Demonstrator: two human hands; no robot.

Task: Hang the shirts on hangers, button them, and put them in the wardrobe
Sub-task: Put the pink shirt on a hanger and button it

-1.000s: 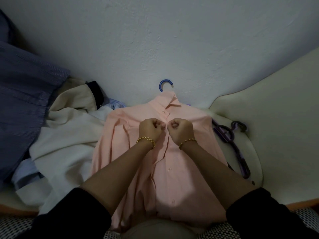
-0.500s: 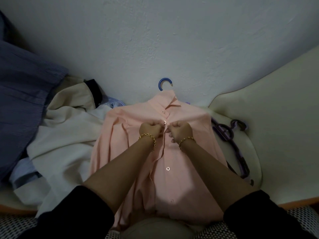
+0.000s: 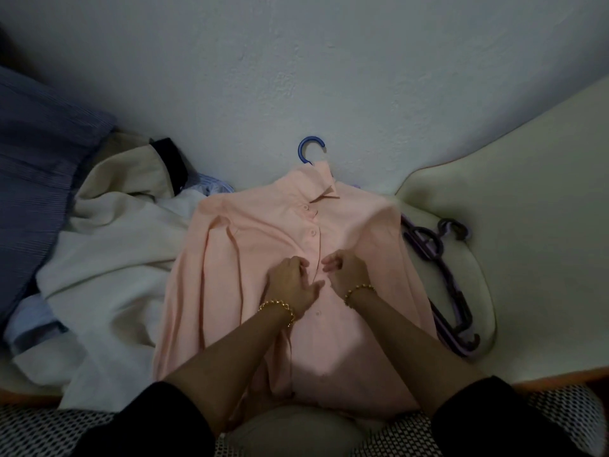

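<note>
At the near edge of the surface [image 3: 534,232], two black-sleeved arms reach onto a pink shirt [image 3: 260,235] that lies flat, front up. The left hand [image 3: 291,280] and right hand [image 3: 347,268] sit just apart at mid-chest, each with curled fingers pinching one side of the shirt's front opening below two fastened buttons. Beyond the collar a blue hanger [image 3: 309,149] hook pokes out by the wall, with purple hangers [image 3: 451,291] at the right edge and heaped clothes [image 3: 108,258] on the left.

The cream surface [image 3: 543,258] carries a pink shirt [image 3: 362,232], heaped clothes [image 3: 108,258] (left) and purple hangers [image 3: 459,311].
</note>
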